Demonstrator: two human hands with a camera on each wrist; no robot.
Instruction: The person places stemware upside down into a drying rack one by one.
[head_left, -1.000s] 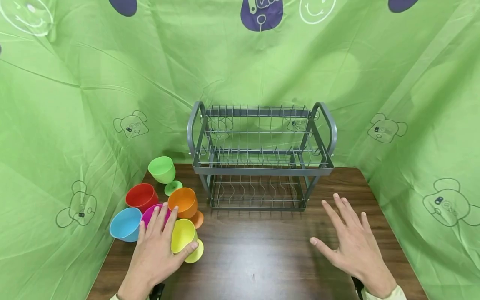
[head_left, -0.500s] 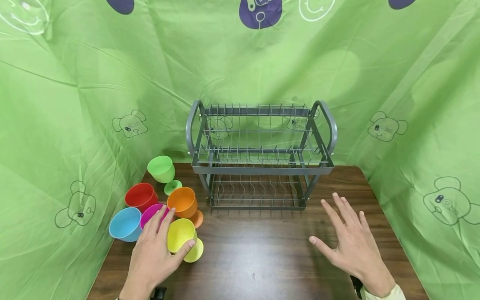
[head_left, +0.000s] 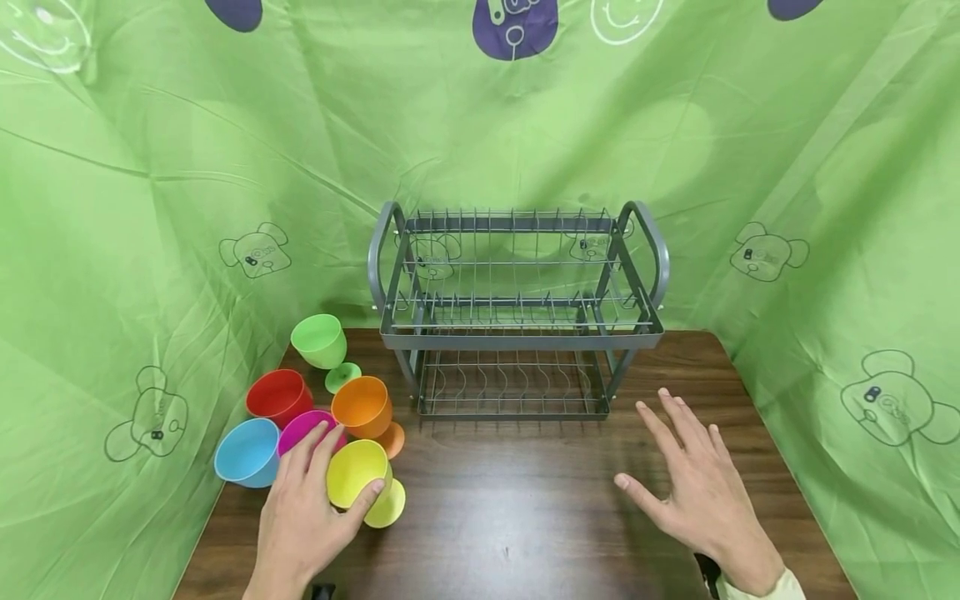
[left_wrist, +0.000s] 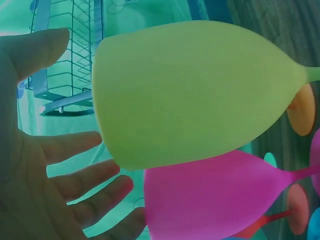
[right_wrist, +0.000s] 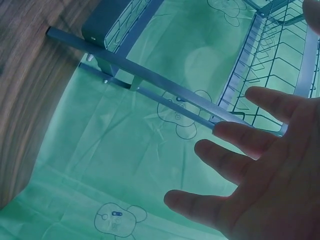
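Beside the yellow goblet point(head_left: 359, 473), my left hand point(head_left: 303, 508) hovers with its thumb on one side of the cup and its fingers on the other. In the left wrist view the yellow goblet point(left_wrist: 200, 95) stands in front of spread fingers, which do not plainly grip it. Behind it is the magenta goblet point(head_left: 303, 429), partly hidden by my fingertips. Orange point(head_left: 362, 408), red point(head_left: 279, 398), blue point(head_left: 248, 454) and light green point(head_left: 320, 342) goblets cluster around. My right hand point(head_left: 701, 500) hangs over the right of the table, fingers apart, holding nothing.
A grey two-tier dish rack point(head_left: 521, 341) stands at the back middle of the brown wooden table point(head_left: 510, 517). Green patterned cloth point(head_left: 517, 133) hangs behind and on both sides. The goblets stand close together at the left edge.
My left hand has shifted slightly, its fingers drawing in a little around the yellow goblet, whose bowl has moved slightly left. My right hand keeps nearly the same pose. The head view drifts slightly.
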